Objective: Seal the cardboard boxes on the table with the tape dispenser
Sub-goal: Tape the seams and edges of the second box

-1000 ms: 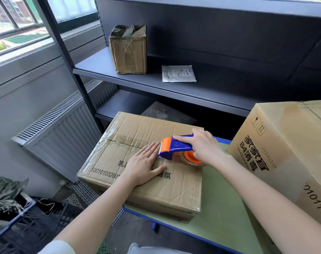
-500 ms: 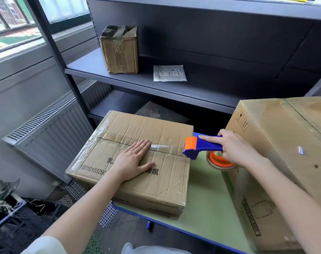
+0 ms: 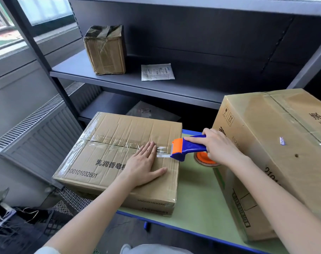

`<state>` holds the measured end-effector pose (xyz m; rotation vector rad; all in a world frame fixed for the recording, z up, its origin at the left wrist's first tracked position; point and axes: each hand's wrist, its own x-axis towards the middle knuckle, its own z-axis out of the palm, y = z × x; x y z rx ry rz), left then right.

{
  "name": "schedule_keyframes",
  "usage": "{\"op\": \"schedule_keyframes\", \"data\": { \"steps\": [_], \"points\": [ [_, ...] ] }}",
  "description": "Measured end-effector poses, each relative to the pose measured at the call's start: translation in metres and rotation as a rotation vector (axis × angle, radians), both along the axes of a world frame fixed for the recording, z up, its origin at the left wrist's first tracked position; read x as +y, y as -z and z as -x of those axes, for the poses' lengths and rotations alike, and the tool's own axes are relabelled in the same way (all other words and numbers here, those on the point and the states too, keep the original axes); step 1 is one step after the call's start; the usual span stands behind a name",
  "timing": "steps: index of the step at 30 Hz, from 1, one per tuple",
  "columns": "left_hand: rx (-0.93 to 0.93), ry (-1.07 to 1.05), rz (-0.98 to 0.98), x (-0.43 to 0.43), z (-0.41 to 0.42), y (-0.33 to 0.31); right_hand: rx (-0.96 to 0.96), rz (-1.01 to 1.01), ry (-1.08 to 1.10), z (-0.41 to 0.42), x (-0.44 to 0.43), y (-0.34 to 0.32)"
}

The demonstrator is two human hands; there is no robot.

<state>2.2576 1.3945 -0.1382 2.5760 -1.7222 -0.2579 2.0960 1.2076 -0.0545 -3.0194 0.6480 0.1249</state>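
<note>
Head view: on the green table (image 3: 196, 198), tape spans the left box (image 3: 104, 162) seam, flat left hand (image 3: 145, 167) pressing it, right hand (image 3: 220, 147) gripping the tape dispenser (image 3: 188, 148) at its right edge, strip apparently uncut; the right box (image 3: 266, 134) likely remains.

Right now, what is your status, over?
Left hand flat on low box. Right hand grips tape dispenser at its right edge. Tall box close beside dispenser.

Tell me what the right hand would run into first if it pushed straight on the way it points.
Probably the left hand: the tape dispenser in the right hand aims at its fingertips.
</note>
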Motion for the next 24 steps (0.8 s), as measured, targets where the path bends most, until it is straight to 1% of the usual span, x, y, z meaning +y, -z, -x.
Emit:
{"op": "schedule_keyframes", "data": {
  "steps": [3, 6, 8, 12, 16, 19, 24],
  "points": [
    [0.017, -0.064, -0.064, -0.014, 0.020, -0.008, 0.001, 0.019, 0.009, 0.000, 0.000, 0.000],
    [0.070, -0.186, -0.046, -0.027, 0.042, -0.004, 0.017, 0.029, 0.010, -0.002, 0.000, 0.002],
    [0.009, -0.227, -0.048, -0.030, 0.048, 0.001, 0.022, 0.022, 0.009, -0.003, -0.002, 0.006],
    [-0.058, -0.212, -0.025, -0.026, 0.047, 0.005, 0.011, -0.017, 0.023, -0.002, -0.003, 0.012],
    [-0.090, -0.135, 0.022, -0.011, 0.033, 0.007, -0.015, -0.025, 0.018, -0.010, 0.009, 0.019],
    [-0.079, -0.100, 0.063, -0.009, 0.028, 0.007, -0.014, -0.036, 0.010, -0.012, 0.009, 0.019],
    [-0.059, -0.114, 0.075, -0.009, 0.026, 0.008, 0.000, -0.055, 0.016, -0.004, 0.008, 0.020]
  ]
}}
